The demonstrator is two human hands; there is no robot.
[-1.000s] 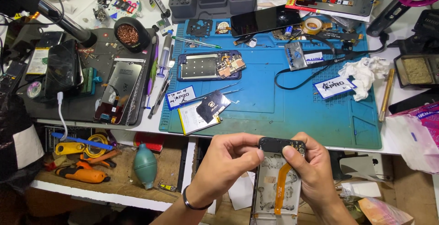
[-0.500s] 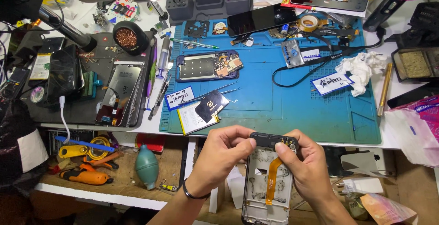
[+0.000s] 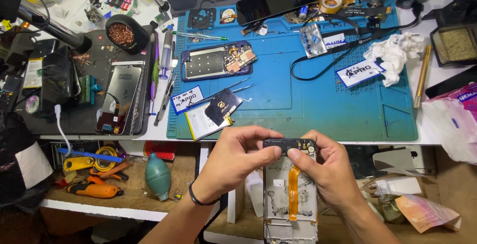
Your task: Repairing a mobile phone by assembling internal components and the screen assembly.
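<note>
Both hands hold an opened phone frame at the lower middle of the frame, just below the bench edge. The left hand pinches the frame's top left corner, its grip closed on it with fingers curled over the dark upper end. The right hand grips the top right, thumb pressed on the upper part beside an orange flex cable that runs down the frame's middle. The frame stands roughly upright in the picture, its bottom cut off by the lower edge. Above it a blue mat covers the bench, carrying a second opened phone at upper centre. A teal blower lies on a shelf at lower left.
</note>
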